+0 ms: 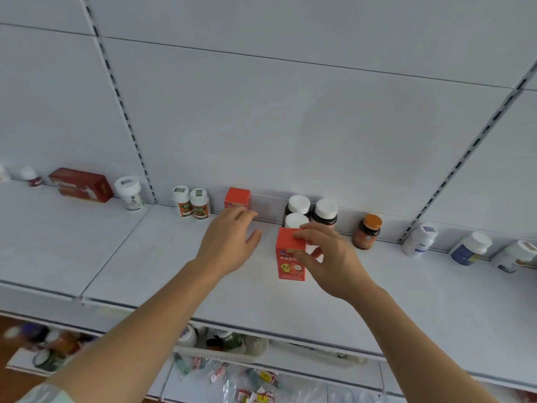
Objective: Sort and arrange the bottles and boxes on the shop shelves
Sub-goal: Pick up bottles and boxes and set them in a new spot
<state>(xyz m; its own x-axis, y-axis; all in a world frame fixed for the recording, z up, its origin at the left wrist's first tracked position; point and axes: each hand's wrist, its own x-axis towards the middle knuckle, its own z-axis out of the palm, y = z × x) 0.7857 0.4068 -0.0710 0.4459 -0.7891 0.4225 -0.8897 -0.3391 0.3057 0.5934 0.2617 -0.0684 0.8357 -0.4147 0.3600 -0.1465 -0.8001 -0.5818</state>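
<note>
My right hand (328, 257) grips an upright orange-red box (289, 257) with a cartoon chick on its front, standing on the white shelf (145, 257). My left hand (229, 239) hovers with fingers spread just in front of a second orange-red box (237, 197) at the shelf's back wall, holding nothing. Behind the held box stand three dark bottles with white caps (308, 212). Right of them is a brown bottle with an orange cap (367, 231).
Two small white bottles (191, 202) stand left of the back box. Further left are a white jar (130, 193) and a long red box (81, 184). Several white bottles (418, 239) lie at the right. A lower shelf holds a basket (220, 354) and loose packets.
</note>
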